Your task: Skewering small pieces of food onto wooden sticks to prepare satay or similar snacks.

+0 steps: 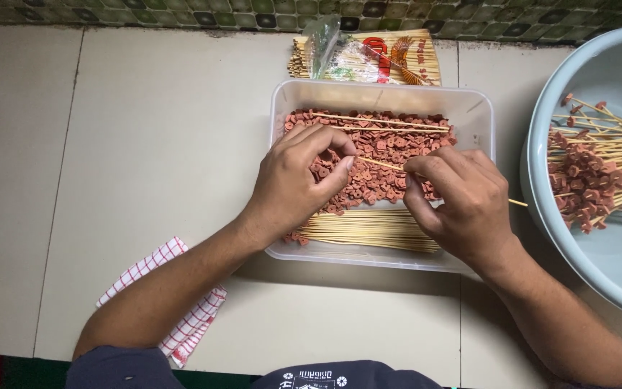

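A clear plastic tub holds many small reddish-brown sausage slices and a bundle of bare bamboo skewers along its near side. Over the slices, my left hand pinches one slice at its fingertips. My right hand grips a thin bamboo skewer whose tip points left at that slice, its far end sticking out past the tub toward the right. Two loose skewers lie across the slices at the back.
A pale blue basin at the right holds several skewers loaded with slices. A packet of skewers lies behind the tub by the tiled wall. A red-checked cloth lies under my left forearm.
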